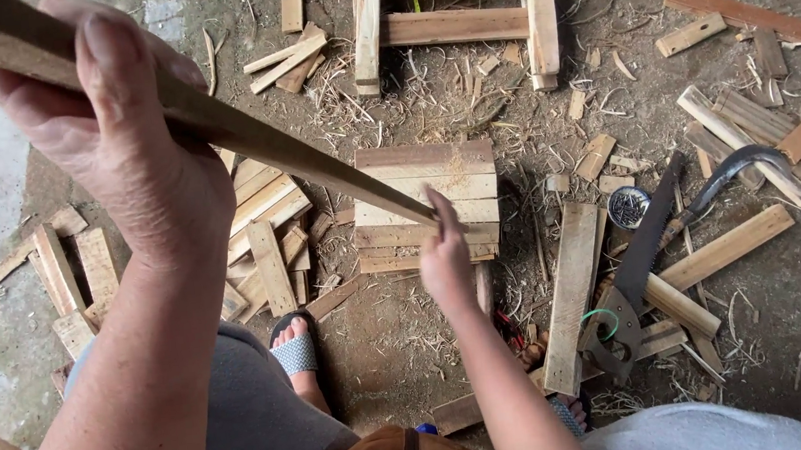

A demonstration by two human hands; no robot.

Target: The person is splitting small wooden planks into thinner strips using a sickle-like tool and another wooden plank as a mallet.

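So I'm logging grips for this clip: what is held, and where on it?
A long wooden strip: the left hand grips its upper end, the right hand its lower tip.

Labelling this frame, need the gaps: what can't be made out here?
Head view only:
- Wooden strip: its upper end is cut off by the top-left edge.
- Left hand: palm side faces away, so the finger grip is hidden.
- Right hand: covers the strip's lower tip; contact with the slatted box unclear.
- Small round tin: too small to tell its contents.
- Saw: handle partly hidden among scraps.
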